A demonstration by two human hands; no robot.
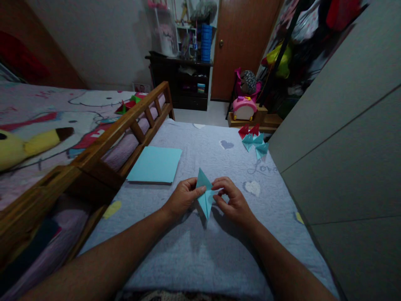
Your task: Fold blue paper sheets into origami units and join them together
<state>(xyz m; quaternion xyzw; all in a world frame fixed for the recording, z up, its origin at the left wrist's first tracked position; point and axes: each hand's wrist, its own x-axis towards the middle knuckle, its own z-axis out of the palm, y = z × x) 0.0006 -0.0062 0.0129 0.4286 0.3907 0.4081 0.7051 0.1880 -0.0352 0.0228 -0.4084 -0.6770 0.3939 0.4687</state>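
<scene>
A light-blue folded origami paper (205, 201), shaped like a narrow diamond, is held upright-pointed above the bed in front of me. My left hand (184, 195) grips its left side, with the thumb across the front and the other fingers behind. At the paper's right corner is my right hand (231, 200), its thumb and fingertips curled around that edge. A stack of light-blue square paper sheets (155, 165) lies beyond my left hand. Farther off to the right sit several finished-looking folded pieces, red ones (243, 131) behind light-blue ones (261, 149).
The bedspread (200, 259) is pale blue with hearts. A wooden bed rail (119, 129) runs along the left, with another bed and a yellow plush toy (25, 148) past it. A pale panelled surface (344, 138) borders the right side. A dark cabinet (184, 83) stands at the back.
</scene>
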